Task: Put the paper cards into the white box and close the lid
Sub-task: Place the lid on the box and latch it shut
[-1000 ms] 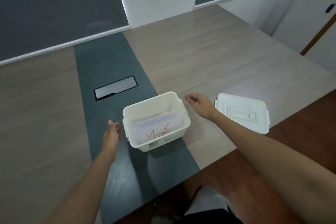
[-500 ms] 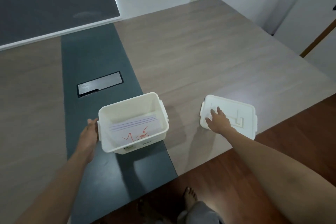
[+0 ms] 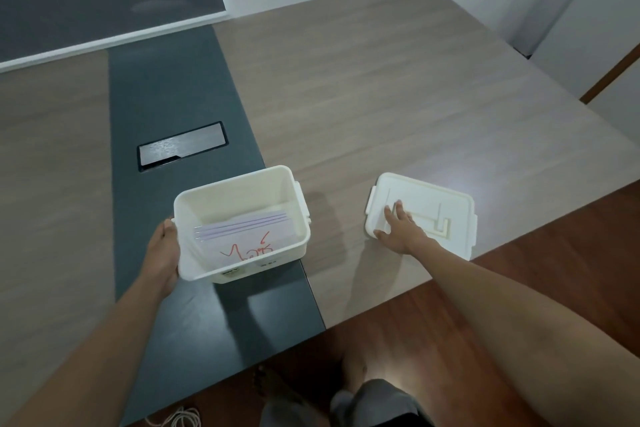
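Note:
The white box (image 3: 301, 218) stands open near the table's front edge, on the dark centre strip. Inside lies a stack of paper cards (image 3: 244, 237), the top one marked with red writing. My left hand (image 3: 162, 255) presses flat against the box's left wall, fingers apart. The white lid (image 3: 446, 204) lies flat on the wood surface to the right of the box, close to the table edge. My right hand (image 3: 400, 229) rests on the lid's near left part, fingers spread over it and thumb at its near left edge.
A rectangular metal cable hatch (image 3: 181, 146) sits in the dark strip behind the box. The table edge runs diagonally just in front of the lid, with wooden floor below. A white cabinet (image 3: 588, 28) stands at the far right.
My right hand moved from beside the box over to the lid and now rests on it. My left hand closed in against the box's left wall. The view shifted right.

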Motion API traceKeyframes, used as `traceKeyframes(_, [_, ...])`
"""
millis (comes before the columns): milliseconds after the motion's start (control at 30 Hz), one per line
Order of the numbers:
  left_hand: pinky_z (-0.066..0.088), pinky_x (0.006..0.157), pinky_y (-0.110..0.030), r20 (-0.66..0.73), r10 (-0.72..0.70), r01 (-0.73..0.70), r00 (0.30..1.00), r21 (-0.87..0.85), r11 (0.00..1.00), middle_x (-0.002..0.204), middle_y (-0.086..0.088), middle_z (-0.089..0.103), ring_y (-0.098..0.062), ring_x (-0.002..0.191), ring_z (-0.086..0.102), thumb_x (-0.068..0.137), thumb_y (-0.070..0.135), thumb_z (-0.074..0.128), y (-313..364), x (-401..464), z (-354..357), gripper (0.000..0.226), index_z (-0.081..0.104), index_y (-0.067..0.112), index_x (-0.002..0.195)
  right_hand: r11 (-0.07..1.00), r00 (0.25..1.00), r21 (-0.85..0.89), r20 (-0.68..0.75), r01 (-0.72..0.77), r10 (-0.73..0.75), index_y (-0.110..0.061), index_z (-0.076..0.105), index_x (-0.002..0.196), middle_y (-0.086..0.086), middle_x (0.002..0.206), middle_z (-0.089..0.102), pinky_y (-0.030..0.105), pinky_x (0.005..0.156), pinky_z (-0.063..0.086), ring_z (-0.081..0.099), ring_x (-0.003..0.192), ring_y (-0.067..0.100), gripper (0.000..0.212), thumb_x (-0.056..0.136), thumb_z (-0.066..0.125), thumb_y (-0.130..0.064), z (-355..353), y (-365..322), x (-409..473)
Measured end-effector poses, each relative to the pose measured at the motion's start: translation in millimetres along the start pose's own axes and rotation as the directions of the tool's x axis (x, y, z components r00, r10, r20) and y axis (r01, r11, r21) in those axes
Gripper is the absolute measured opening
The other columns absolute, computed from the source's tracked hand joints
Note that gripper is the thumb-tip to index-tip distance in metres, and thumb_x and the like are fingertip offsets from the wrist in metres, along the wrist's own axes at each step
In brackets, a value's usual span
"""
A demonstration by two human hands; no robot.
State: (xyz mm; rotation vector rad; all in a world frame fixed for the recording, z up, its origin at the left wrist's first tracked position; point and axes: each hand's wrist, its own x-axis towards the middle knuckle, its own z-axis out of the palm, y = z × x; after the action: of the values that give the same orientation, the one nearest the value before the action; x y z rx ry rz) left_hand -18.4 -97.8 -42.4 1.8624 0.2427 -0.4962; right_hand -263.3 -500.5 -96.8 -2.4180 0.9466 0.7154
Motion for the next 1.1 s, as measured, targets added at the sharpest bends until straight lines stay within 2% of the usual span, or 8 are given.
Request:
traceKeyframes(200, [0.051, 0.090, -0.042, -0.027, -0.030, 0.029, 0.999, -0.034, 0.999, 0.104, -0.001, 0.068, -0.024, 0.097, 0.063, 0.106, 0.039, 0.031, 14, -19, 12, 0.038, 0.062, 0.017, 0.113, 0.996, 0.997, -0.051, -0.017, 0.076, -0.077, -0.021, 0.008, 0.158, 0.004, 0.166, -0.011, 0.050, 0.117, 0.027, 0.011, 0.151, 0.035, 0.074, 0.098, 0.040, -0.051, 7, -24, -3])
traceKeyframes(400, [0.050, 0.092, -0.041, -0.051, -0.037, 0.036, 0.998, -0.014, 0.999, 0.117, -0.005, 0.067, -0.024, 0.101, 0.063, 0.105, 0.045, 0.030, 13, -16, 10, 0.047, 0.061, 0.015, 0.124, 0.991, 0.951, -0.010, -0.280, 0.133, -0.130, -0.017, 0.044, 0.145, 0.009, 0.157, 0.032, 0.044, 0.109, 0.036, 0.038, 0.136, 0.031, 0.054, 0.098, 0.045, -0.043, -7, -22, -3])
traceKeyframes(500, [0.050, 0.094, -0.042, -0.050, -0.034, 0.034, 0.998, -0.004, 0.999, 0.118, -0.006, 0.067, -0.024, 0.101, 0.063, 0.105, 0.045, 0.031, 13, -15, 9, 0.047, 0.061, 0.014, 0.125, 0.999, 0.926, 0.031, -0.376, -0.006, 0.017, -0.017, 0.042, 0.145, 0.013, 0.156, 0.029, 0.047, 0.108, 0.033, 0.035, 0.137, 0.035, 0.059, 0.095, 0.049, -0.047, -18, -1, 1])
traceKeyframes(667, [0.048, 0.087, -0.037, -0.064, -0.020, 0.020, 0.998, 0.004, 1.000, 0.112, -0.005, 0.065, -0.023, 0.095, 0.061, 0.106, 0.042, 0.030, 13, -16, 12, 0.045, 0.061, 0.013, 0.121, 0.907, 0.874, 0.227, -0.264, -0.355, 0.408, -0.010, 0.028, 0.148, 0.019, 0.160, 0.013, 0.049, 0.112, 0.027, 0.027, 0.141, 0.039, 0.075, 0.093, 0.045, -0.058, -23, 37, 5])
traceKeyframes(900, [0.044, 0.074, -0.035, -0.145, -0.019, 0.027, 0.989, 0.058, 0.998, 0.091, -0.006, 0.060, -0.023, 0.088, 0.054, 0.101, 0.043, 0.034, 18, -15, 11, 0.039, 0.060, 0.015, 0.097, 0.880, 0.870, 0.295, -0.220, -0.372, 0.442, -0.008, 0.032, 0.144, 0.019, 0.152, 0.026, 0.047, 0.108, 0.031, 0.037, 0.133, 0.037, 0.074, 0.091, 0.051, -0.056, -14, 55, 1])
traceKeyframes(967, [0.043, 0.084, -0.039, -0.225, 0.046, -0.007, 0.973, 0.171, 0.985, 0.101, -0.015, 0.062, -0.030, 0.098, 0.058, 0.102, 0.043, 0.034, 31, -19, 8, 0.048, 0.062, 0.005, 0.104, 0.882, 0.876, 0.301, -0.214, -0.362, 0.432, -0.008, 0.030, 0.146, 0.019, 0.153, 0.024, 0.047, 0.108, 0.030, 0.036, 0.133, 0.037, 0.075, 0.091, 0.050, -0.055, -18, 56, -2])
traceKeyframes(1033, [0.040, 0.086, -0.042, -0.274, 0.240, -0.123, 0.931, 0.384, 0.915, 0.103, -0.024, 0.058, -0.037, 0.102, 0.056, 0.105, 0.035, 0.032, 52, -24, 11, 0.048, 0.058, -0.006, 0.104, 0.881, 0.878, 0.313, -0.210, -0.355, 0.429, -0.008, 0.027, 0.148, 0.019, 0.154, 0.022, 0.047, 0.110, 0.029, 0.034, 0.135, 0.037, 0.076, 0.092, 0.050, -0.054, -24, 55, -3])
traceKeyframes(1100, [0.039, 0.091, -0.044, -0.218, 0.451, -0.303, 0.865, 0.490, 0.818, 0.108, -0.029, 0.056, -0.038, 0.105, 0.053, 0.105, 0.028, 0.033, 81, -33, 25, 0.043, 0.057, -0.008, 0.103, 0.875, 0.877, 0.327, -0.205, -0.357, 0.434, -0.008, 0.024, 0.149, 0.019, 0.156, 0.019, 0.047, 0.111, 0.028, 0.032, 0.137, 0.037, 0.077, 0.093, 0.049, -0.054, -29, 56, -5])
